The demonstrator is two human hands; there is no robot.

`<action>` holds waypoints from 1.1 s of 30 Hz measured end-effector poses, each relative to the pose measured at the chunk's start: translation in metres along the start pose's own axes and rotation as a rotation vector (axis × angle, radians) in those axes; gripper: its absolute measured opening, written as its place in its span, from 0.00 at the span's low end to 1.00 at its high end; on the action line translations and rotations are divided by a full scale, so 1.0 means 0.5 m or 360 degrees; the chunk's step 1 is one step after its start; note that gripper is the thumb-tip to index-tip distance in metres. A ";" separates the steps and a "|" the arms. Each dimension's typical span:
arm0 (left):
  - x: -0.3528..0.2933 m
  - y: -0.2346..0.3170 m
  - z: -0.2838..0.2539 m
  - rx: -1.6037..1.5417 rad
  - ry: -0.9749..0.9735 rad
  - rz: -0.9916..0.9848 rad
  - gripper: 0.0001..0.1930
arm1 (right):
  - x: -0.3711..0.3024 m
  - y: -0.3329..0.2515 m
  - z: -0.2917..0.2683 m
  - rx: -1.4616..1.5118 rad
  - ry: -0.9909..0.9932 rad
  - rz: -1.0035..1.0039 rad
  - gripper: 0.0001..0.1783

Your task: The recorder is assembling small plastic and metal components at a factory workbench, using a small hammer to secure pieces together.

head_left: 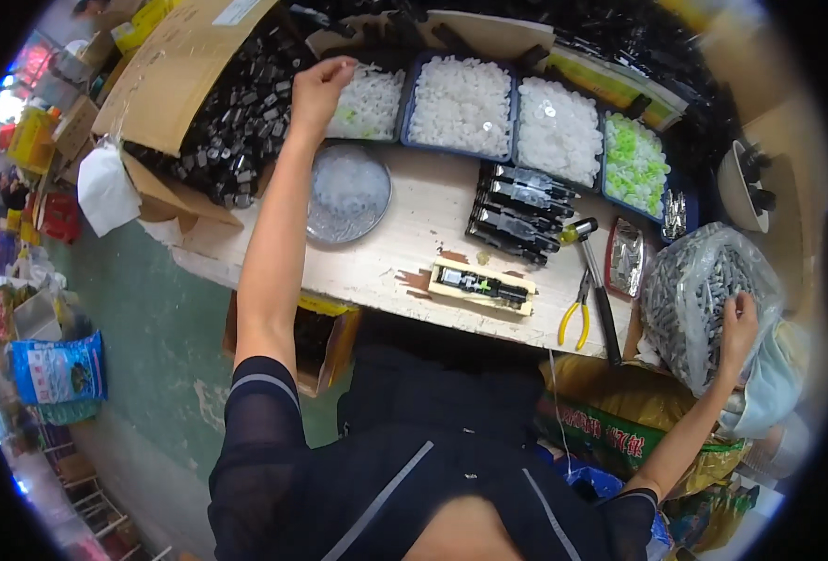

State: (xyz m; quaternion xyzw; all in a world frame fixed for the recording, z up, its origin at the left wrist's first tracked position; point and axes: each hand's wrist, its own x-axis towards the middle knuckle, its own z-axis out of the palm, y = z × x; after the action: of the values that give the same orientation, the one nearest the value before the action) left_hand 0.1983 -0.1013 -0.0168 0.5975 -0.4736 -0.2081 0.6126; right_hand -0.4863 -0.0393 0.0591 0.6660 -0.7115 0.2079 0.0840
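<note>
My left hand (318, 95) is raised at the back left, its fingertips pinched together beside a tray of small white and green plastic parts (369, 101). Whatever sits between those fingertips is too small to name. At the far right my right hand (738, 329) hangs over the edge of a clear plastic bag full of grey parts (704, 280), with its fingers closed; what they hold, if anything, cannot be made out. Between my arms, near the table's front edge, a black part with a green piece lies in a pale wooden holder (482, 287).
Trays of white pieces (460, 105) and green-and-white pieces (634, 161) line the back. A round metal dish (350, 194), stacked black assemblies (521, 210), yellow-handled pliers (575, 318) and a hammer (598, 280) lie on the table. A cardboard box (178, 70) of black parts stands left.
</note>
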 end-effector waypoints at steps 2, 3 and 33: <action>-0.034 0.057 -0.019 -0.0317 -0.0062 -0.0150 0.11 | 0.003 -0.022 -0.013 0.0033 0.0025 0.0102 0.17; -0.060 0.079 -0.031 -0.0336 -0.0106 -0.0131 0.10 | -0.004 -0.049 -0.023 -0.0074 0.0067 0.0199 0.17; -0.330 0.009 -0.085 0.1350 -0.0165 0.0387 0.03 | -0.194 -0.478 0.147 0.0922 -0.0155 -0.0887 0.13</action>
State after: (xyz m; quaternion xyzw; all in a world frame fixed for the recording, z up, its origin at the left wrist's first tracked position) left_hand 0.1555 0.0579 -0.0606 0.7247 -0.6141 0.0486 0.3088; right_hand -0.2305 0.0131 -0.0018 0.8386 -0.4187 0.3373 -0.0877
